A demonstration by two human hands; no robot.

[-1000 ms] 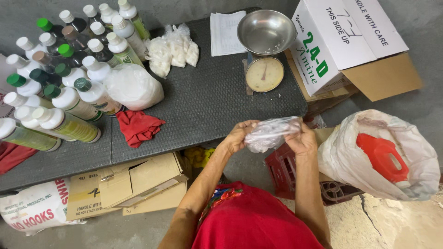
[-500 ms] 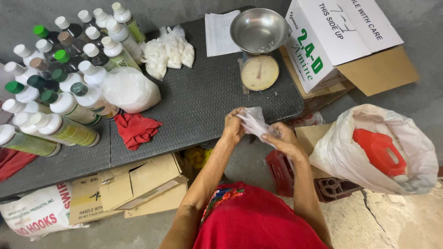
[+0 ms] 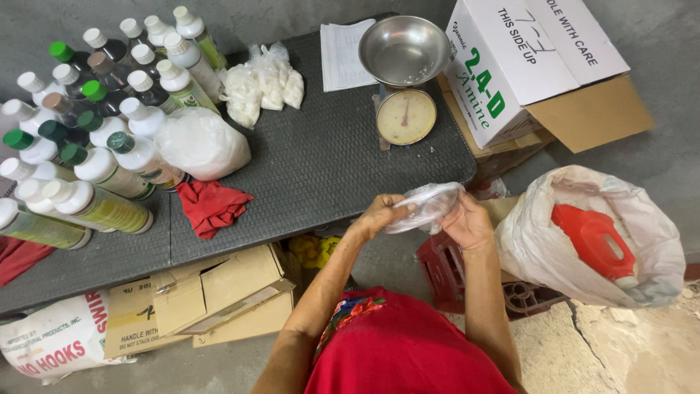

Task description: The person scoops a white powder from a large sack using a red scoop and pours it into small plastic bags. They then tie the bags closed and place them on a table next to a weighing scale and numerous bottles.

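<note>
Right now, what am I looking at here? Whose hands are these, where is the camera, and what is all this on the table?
No machine here: a person wears a camera on the head, looking down at their own arms. The left hand and right hand together hold a small clear plastic bag. On the dark table stand capped bottles, a red cloth, small bags of white powder, a paper sheet and a dial scale with a metal bowl. Beside it, a white sack holds a red jug.
</note>
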